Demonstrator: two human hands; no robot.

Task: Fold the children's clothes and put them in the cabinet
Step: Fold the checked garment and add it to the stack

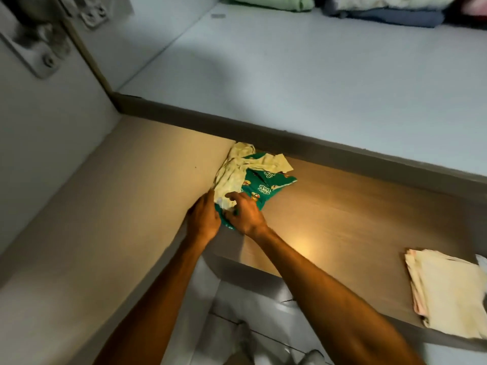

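Note:
A small bundle of children's clothes lies on the wooden cabinet shelf (342, 212), pushed against the left wall. It is a green printed garment (266, 188) with a pale yellow patterned garment (237, 172) on top. My left hand (204, 219) grips the bundle's near left edge. My right hand (245, 214) pinches the yellow cloth and green fabric right beside it. Both arms reach in from below.
A folded cream cloth stack (448, 293) sits at the shelf's front right edge. The white shelf above (316, 75) holds folded green (268, 1) and blue (395, 17) clothes at the back. The cabinet side wall (52, 167) closes the left, with a hinge (39, 48) on it.

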